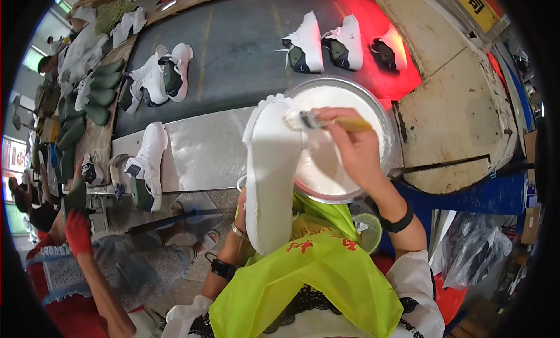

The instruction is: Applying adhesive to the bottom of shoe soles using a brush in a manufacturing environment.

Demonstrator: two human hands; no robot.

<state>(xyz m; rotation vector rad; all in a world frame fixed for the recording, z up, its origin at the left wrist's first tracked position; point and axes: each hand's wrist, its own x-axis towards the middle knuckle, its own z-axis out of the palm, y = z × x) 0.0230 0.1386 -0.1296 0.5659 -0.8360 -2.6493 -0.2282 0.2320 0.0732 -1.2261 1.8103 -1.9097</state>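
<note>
My left hand (pixel 240 214) holds a white shoe (pixel 270 174) with its pale sole turned up toward me. Most of that hand's fingers are hidden behind the shoe. In my right hand (pixel 360 151) is a paintbrush (pixel 354 124) with a yellowish handle, gripped between thumb and fingers. Its whitish bristles touch the far end of the sole, near the rim. Beneath the brush stands a wide round metal basin (pixel 382 113) of white liquid, partly covered by the shoe and my right hand.
Several white shoes with dark green linings rest on a dark conveyor belt (pixel 233 52); red light falls on its right end. Another white shoe (pixel 153 157) lies on the metal ledge (pixel 201 142). Green soles (pixel 99 97) are piled at left. A co-worker's red-gloved hand (pixel 79 230) is lower left.
</note>
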